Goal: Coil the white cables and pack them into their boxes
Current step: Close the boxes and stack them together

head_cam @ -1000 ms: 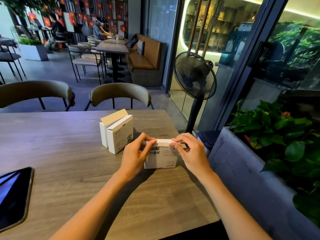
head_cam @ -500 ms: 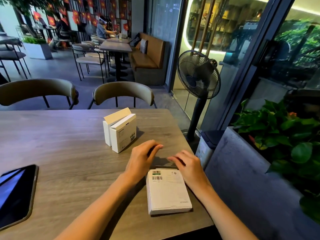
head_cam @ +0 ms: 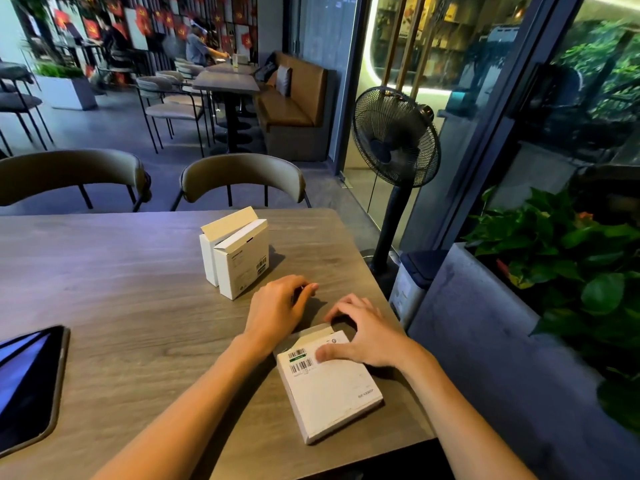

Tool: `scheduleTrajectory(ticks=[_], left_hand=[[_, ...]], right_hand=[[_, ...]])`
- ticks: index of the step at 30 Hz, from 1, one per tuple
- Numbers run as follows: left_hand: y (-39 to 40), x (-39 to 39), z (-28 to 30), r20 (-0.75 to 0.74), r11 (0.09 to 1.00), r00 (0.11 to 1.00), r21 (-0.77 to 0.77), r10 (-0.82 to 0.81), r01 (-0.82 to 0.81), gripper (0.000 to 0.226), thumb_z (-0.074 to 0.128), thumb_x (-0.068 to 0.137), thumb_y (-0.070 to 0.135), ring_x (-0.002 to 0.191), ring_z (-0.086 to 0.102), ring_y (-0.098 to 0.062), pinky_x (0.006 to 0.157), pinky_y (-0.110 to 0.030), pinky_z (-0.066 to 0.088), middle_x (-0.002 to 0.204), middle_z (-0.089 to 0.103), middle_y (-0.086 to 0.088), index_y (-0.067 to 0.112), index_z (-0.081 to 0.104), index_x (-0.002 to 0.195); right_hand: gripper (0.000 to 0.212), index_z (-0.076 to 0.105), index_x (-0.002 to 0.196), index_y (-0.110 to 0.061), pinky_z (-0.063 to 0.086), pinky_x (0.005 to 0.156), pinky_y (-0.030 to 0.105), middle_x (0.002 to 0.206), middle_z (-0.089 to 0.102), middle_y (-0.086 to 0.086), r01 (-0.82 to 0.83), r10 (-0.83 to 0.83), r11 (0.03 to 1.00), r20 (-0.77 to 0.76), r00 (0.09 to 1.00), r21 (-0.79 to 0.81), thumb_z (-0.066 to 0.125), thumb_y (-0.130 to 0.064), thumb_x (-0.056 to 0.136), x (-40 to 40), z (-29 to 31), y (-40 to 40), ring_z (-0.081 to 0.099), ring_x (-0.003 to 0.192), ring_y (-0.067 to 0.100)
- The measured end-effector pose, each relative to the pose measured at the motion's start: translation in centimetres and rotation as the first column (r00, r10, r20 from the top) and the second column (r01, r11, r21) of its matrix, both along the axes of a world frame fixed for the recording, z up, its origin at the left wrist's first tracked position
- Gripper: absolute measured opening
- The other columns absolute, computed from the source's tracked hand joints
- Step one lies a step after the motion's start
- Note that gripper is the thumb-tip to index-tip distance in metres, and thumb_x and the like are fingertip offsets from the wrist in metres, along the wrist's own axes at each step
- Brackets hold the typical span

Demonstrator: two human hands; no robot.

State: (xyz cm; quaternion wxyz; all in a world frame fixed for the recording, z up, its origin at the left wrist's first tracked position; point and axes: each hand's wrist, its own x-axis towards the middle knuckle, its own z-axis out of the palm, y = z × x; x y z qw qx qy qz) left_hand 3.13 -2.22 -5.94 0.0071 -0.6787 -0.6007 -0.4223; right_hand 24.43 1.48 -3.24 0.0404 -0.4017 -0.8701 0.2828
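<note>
At nine o'clock lies a dark tablet, at twelve stand two upright boxes, apparently awaiting closing, then the left hand hovers loosely curled, holding nothing, while the right hand presses relaxed fingers on the flat box at four o'clock, likely steadying it; no cable shows.

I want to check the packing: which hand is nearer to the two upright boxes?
Left. The left hand lies on the table just in front of the upright boxes; the right hand rests farther off, on the flat box.
</note>
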Motion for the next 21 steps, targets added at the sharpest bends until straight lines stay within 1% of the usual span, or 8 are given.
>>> scheduleTrajectory(ticks=[2,5,7,9,11,15,17,21], left_hand=[[0.1,0.0,0.0,0.055,1.0,0.998,-0.023,0.009,-0.008,0.025,0.057,0.099,0.044,0.077,0.063,0.003,0.073,-0.023,0.058,0.09,0.073,0.011,0.025,0.073,0.099],[-0.2,-0.2,0.7,0.125,0.997,0.992,-0.082,0.001,0.01,0.027,0.055,0.098,0.049,0.081,0.064,0.003,0.076,-0.029,0.059,0.091,0.07,0.015,0.028,0.072,0.1],[-0.5,-0.2,1.1,0.104,0.975,0.995,-0.218,-0.008,0.03,0.038,0.051,0.095,0.062,0.094,0.06,0.0,0.088,-0.032,0.056,0.104,0.065,0.015,0.033,0.068,0.111],[-0.5,-0.1,0.7,-0.032,0.919,0.999,-0.395,0.004,-0.016,0.059,0.042,0.092,0.076,0.12,0.05,-0.009,0.108,-0.038,0.04,0.128,0.054,0.011,0.036,0.058,0.132],[-0.5,0.3,-0.1,-0.133,0.872,0.991,-0.48,0.035,-0.095,0.07,0.032,0.093,0.079,0.134,0.035,-0.016,0.113,-0.043,0.023,0.142,0.042,0.007,0.034,0.048,0.144],[-0.7,1.9,-0.6,-0.026,0.901,0.999,-0.432,0.02,-0.03,0.038,0.029,0.106,0.054,0.126,0.04,-0.016,0.102,-0.036,0.023,0.129,0.05,0.009,0.031,0.055,0.12],[-0.8,2.3,-0.1,0.038,0.919,0.999,-0.392,-0.02,0.033,0.023,0.032,0.107,0.048,0.117,0.047,-0.012,0.098,-0.037,0.028,0.118,0.056,0.013,0.033,0.05,0.109],[-0.6,2.4,1.0,0.038,0.957,0.998,-0.284,-0.047,0.056,0.021,0.032,0.107,0.05,0.101,0.065,-0.014,0.087,-0.04,0.053,0.115,0.066,0.009,0.033,0.041,0.117]], right_hand=[[0.092,0.056,0.128,-0.044,0.036,0.112,0.051,0.135,0.04,-0.015,0.047,-0.047,0.999,0.029,0.998,-0.015,0.063,-0.096,0.053,-0.2,0.1,0.3,0.035,0.133,0.017],[0.082,0.056,0.129,-0.04,0.032,0.113,0.051,0.132,0.043,-0.013,0.204,-0.205,0.979,0.026,0.978,0.028,0.06,-0.091,0.065,-0.3,0.7,0.8,0.033,0.134,0.02],[0.078,0.055,0.134,-0.033,0.031,0.113,0.048,0.136,0.045,-0.007,0.337,-0.338,0.94,0.013,0.941,0.057,0.056,-0.086,0.077,-0.3,0.7,1.2,0.033,0.134,0.022],[0.075,0.055,0.134,-0.03,0.031,0.111,0.046,0.134,0.047,-0.003,0.443,-0.441,0.893,-0.036,0.897,0.082,0.054,-0.083,0.081,-0.5,0.3,1.3,0.037,0.133,0.024],[0.065,0.054,0.128,-0.029,0.033,0.108,0.043,0.129,0.049,-0.003,0.517,-0.509,0.854,-0.109,0.854,0.06,0.055,-0.078,0.085,-0.9,-0.4,1.1,0.041,0.129,0.024],[0.031,0.039,0.111,-0.03,0.038,0.084,0.035,0.116,0.051,-0.003,0.559,-0.54,0.829,-0.241,0.806,0.011,0.051,-0.056,0.1,-2.5,-0.9,-0.8,0.05,0.114,0.024],[0.025,0.038,0.111,-0.029,0.039,0.07,0.029,0.11,0.053,-0.003,0.565,-0.527,0.825,-0.327,0.784,0.026,0.048,-0.05,0.103,-2.8,-0.8,-1.2,0.053,0.101,0.019],[0.021,0.044,0.113,-0.032,0.043,0.062,0.023,0.105,0.061,-0.006,0.611,-0.523,0.79,-0.458,0.719,0.057,0.049,-0.05,0.103,-2.7,-0.7,-0.8,0.058,0.094,0.013]])
